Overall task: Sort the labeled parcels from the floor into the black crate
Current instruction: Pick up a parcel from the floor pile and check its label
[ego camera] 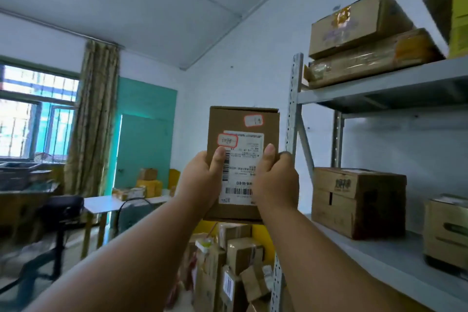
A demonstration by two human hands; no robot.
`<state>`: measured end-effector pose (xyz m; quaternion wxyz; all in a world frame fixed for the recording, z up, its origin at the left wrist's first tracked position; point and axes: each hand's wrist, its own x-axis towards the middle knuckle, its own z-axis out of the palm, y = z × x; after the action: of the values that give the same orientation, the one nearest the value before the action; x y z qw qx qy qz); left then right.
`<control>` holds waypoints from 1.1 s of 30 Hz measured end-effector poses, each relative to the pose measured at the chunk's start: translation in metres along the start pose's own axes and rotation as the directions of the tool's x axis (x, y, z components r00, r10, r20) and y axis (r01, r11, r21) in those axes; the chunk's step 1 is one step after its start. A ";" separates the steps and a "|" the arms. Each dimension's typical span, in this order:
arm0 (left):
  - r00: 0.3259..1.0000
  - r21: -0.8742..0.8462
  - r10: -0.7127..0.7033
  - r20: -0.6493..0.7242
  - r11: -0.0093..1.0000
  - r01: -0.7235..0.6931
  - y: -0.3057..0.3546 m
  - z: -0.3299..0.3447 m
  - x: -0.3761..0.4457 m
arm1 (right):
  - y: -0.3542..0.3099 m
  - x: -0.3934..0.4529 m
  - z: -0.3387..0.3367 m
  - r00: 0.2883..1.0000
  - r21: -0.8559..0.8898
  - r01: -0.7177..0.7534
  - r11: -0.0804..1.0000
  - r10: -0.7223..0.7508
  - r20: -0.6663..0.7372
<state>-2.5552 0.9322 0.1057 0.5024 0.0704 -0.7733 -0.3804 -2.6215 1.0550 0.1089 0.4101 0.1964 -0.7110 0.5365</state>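
Note:
I hold a brown cardboard parcel (243, 124) up in front of me at about chest height, its labelled face toward the camera. It carries a white shipping label with barcodes and two small red-bordered stickers. My left hand (200, 180) grips its lower left edge, thumb on the front face. My right hand (276, 180) grips the lower right edge, thumb also on the label. Below my arms, several more cardboard parcels (240, 256) are piled on the floor. No black crate is in view.
A grey metal shelving rack (379, 86) stands at the right with cardboard boxes (357, 200) on two levels. A white table (106, 204) and a black chair (60, 213) are at the left, near a curtained window. More parcels lie by the far teal wall panel.

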 end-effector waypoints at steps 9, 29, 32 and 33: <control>0.941 0.313 -0.339 0.006 0.894 0.320 -0.206 0.033 -0.078 | 0.130 -0.135 0.131 0.906 -0.094 -0.257 0.962 0.274 0.322; 0.532 0.387 -0.592 0.606 0.803 0.454 -0.499 0.024 -0.151 | 0.212 -0.365 0.266 0.616 -0.528 -0.590 0.610 0.764 0.195; 0.495 0.371 -0.547 0.676 0.832 0.413 -0.502 0.043 -0.168 | 0.227 -0.375 0.242 0.575 -0.579 -0.599 0.552 0.800 0.168; 0.484 0.360 -0.533 0.694 0.839 0.408 -0.504 0.049 -0.175 | 0.233 -0.380 0.236 0.566 -0.596 -0.594 0.541 0.807 0.169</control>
<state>-2.6489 0.6902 -0.3636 -0.0086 0.1466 -0.8871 -0.4375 -2.6540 0.8567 -0.3535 0.0210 -0.1094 -0.9061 0.4082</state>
